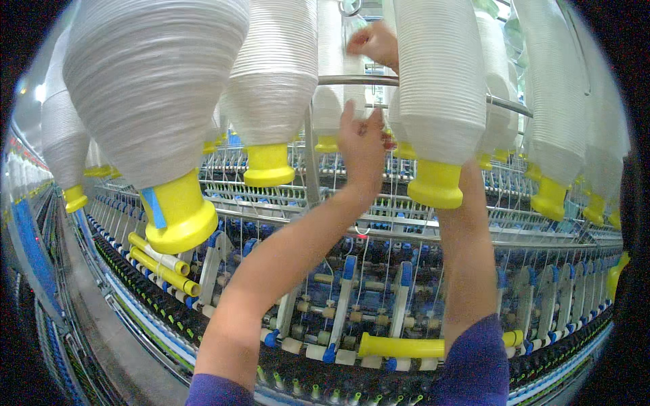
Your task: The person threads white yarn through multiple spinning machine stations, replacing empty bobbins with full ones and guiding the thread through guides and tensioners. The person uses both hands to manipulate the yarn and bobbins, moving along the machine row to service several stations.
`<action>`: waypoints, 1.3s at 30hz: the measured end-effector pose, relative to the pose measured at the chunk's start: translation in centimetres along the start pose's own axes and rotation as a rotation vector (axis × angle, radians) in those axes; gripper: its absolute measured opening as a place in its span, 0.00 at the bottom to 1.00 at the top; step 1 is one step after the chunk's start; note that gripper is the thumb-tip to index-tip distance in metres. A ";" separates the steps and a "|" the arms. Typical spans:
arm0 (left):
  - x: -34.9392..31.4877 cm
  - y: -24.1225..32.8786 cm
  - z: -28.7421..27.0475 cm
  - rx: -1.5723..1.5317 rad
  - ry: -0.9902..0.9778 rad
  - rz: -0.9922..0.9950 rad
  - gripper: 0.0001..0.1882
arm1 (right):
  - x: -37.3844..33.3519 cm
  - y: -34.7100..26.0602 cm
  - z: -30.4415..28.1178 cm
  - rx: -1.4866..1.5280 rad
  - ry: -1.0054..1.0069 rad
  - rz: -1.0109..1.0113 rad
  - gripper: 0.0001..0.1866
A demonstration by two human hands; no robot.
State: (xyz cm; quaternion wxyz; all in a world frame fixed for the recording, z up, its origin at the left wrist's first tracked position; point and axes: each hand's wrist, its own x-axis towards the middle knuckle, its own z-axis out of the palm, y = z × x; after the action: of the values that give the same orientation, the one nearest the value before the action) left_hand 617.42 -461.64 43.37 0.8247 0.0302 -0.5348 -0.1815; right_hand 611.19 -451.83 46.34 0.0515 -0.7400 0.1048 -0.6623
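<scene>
Spinning frame point(379, 223): both hands up btwn hanging white bobbins point(440, 88).

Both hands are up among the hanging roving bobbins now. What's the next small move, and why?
Probably bring the left hand up toward the right hand. The left hand's fingers pinch at something too fine to see below the metal rail, while the right reaches above it between two white bobbins.

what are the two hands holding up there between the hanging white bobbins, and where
It cannot be told. The left hand pinches its fingertips near the metal rail; the right hand is raised beside the big white yarn-wound bobbin. Any thread is too fine to see.
</scene>
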 end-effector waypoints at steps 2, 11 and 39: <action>1.8 -2.9 0.0 -0.243 -0.037 -0.411 0.23 | -2.5 -1.8 -0.4 -0.254 -0.139 0.012 0.15; -3.9 -7.2 -5.5 0.492 -0.109 0.124 0.10 | 0.5 9.6 4.5 -0.987 0.318 -0.146 0.18; -20.3 -3.3 -10.6 -0.400 0.013 -0.974 0.08 | -21.7 14.7 -5.0 0.441 0.078 1.215 0.14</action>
State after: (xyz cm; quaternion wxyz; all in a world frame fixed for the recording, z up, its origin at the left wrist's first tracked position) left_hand 618.65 -459.55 20.32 0.6378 0.1183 -0.4085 -0.6422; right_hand 602.75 -460.94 22.72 0.5643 -0.4963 0.3682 -0.5474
